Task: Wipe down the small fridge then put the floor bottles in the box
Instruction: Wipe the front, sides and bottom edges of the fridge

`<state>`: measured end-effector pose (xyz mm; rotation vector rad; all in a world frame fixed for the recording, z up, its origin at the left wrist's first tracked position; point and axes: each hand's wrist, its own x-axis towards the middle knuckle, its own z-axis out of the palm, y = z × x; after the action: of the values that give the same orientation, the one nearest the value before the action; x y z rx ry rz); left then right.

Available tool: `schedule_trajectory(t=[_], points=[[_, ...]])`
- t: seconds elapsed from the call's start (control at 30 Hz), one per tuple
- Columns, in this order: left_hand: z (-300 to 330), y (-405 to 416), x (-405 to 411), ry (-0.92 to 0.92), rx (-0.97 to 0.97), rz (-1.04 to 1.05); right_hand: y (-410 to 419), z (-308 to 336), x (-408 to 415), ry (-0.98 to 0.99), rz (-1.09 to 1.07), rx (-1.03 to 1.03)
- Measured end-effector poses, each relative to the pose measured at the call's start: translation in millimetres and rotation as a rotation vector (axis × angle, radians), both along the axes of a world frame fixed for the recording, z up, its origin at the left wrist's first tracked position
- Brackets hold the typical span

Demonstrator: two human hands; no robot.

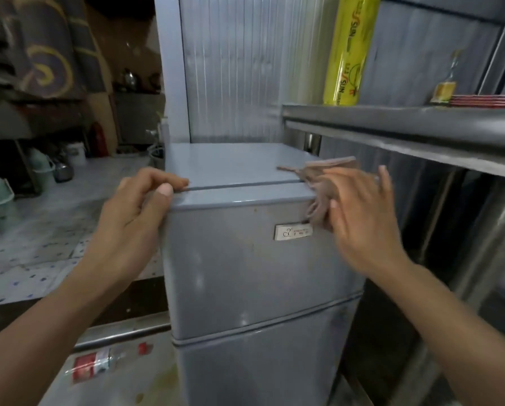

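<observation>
While the left hand [134,212] grips the small grey metal fridge [245,273] at nine o'clock, wiping proceeds. The right hand [359,218], fingers straight, presses a brown cloth [321,183] at three o'clock; the door front likely follows.

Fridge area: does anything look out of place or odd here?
Yes. A clear bottle with a red label lies on its side on the floor, left of the small fridge. A yellowish stain marks the floor beside it.

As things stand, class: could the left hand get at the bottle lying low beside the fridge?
Probably yes: the left hand only grips the fridge top edge, and nothing visible lies between it and the bottle below.
</observation>
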<state>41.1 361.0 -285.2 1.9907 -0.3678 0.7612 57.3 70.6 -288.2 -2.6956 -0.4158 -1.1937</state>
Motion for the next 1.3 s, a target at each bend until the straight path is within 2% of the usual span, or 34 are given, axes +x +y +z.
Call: schedule_trajectory(t=[0.13, 0.23, 0.3, 0.5, 0.6, 0.77, 0.9, 1.03, 1.2, 1.3], points=[[-11, 4, -3, -0.077, -0.058, -0.025, -26, -8, 11, -0.045, -0.007, 0.045], [-20, 6, -6, -0.079, -0.049, -0.079, -1, -10, 8, -0.102, 0.023, 0.196], [-21, 9, -8, -0.08, -0.044, -0.109, 26, -12, 3, -0.163, 0.07, 0.218], [-19, 20, -10, -0.097, -0.079, -0.153, 133, -9, -13, -0.299, 0.295, 0.155], [-22, 31, -16, -0.103, -0.124, -0.128, 162, -7, -17, -0.301, 0.279, 0.064], [-32, 47, -22, -0.07, -0.082, 0.012, 188, -1, -16, -0.282, 0.261, -0.21], [-39, 45, -24, -0.077, -0.057, 0.033, 154, -1, -13, -0.289, 0.259, -0.127], [-39, 36, -25, -0.1, 0.045, 0.024, 82, -8, -4, -0.254, 0.111, -0.008], [-30, 5, -29, -0.284, 0.229, 0.087, 5, -15, 7, -0.177, -0.128, 0.125], [-25, -17, -29, -0.359, 0.362, 0.18, 12, -18, 9, -0.236, -0.068, 0.236]])
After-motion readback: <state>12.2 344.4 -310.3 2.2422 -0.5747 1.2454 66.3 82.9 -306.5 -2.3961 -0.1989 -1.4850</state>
